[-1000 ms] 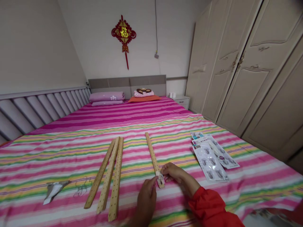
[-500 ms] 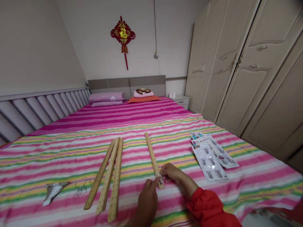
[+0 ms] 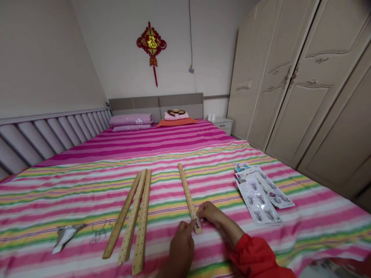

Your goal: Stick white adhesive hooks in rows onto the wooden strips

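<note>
A long perforated wooden strip (image 3: 186,191) lies on the striped bedspread (image 3: 87,185), running away from me. My left hand (image 3: 182,247) has its fingers curled, the tips pressed on a small clear piece (image 3: 197,222) at the strip's near end. My right hand (image 3: 211,214), in a red sleeve, is closed and pinches the same end from the right. Three more wooden strips (image 3: 133,218) lie side by side to the left, apart from both hands.
Blister packs of small fittings (image 3: 259,195) lie to the right. A torn silver wrapper (image 3: 65,234) and thin wire pieces (image 3: 100,231) are at the left. Pillows (image 3: 131,120) sit at the headboard; a wardrobe (image 3: 304,85) lines the right wall.
My left hand has slid slightly down and right along the strip's near end. The right hand stays pinched there. The view shifted a little.
</note>
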Motion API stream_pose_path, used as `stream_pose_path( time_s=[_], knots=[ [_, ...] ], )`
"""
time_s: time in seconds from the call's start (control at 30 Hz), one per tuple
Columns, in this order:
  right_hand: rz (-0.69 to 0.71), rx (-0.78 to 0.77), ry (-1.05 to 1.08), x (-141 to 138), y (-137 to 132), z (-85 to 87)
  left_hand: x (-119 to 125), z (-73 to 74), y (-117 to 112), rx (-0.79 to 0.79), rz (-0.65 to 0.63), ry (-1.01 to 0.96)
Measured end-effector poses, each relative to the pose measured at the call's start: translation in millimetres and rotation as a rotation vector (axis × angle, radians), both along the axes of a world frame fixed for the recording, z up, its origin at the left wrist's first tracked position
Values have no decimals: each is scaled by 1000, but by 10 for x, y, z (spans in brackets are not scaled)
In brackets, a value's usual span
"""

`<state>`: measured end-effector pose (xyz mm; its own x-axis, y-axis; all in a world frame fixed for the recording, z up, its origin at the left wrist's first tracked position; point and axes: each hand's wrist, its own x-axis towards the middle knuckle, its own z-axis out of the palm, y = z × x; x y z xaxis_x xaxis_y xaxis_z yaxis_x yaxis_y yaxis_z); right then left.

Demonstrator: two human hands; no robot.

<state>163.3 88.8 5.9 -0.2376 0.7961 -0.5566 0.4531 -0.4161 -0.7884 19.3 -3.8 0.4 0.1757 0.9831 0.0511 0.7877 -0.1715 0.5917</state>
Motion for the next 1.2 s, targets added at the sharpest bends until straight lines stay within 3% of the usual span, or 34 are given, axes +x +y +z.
stream_pose_path(
  time_s=[0.33, 0.63, 0.9, 1.2],
  knots=[
    [-25, 103, 2, -25, -25, -35, 11, 45, 10, -25, -11, -28],
    [-230, 262, 113, -64, -40, -47, 0, -20, 10, 14, -4, -60],
    [-371, 312, 271, -19, -90, -81, -36, -25, 45, 23, 20, -202],
    [-505, 420, 430, 29, -389, -202, 10, 24, 53, -53, 57, -38]
  ],
)
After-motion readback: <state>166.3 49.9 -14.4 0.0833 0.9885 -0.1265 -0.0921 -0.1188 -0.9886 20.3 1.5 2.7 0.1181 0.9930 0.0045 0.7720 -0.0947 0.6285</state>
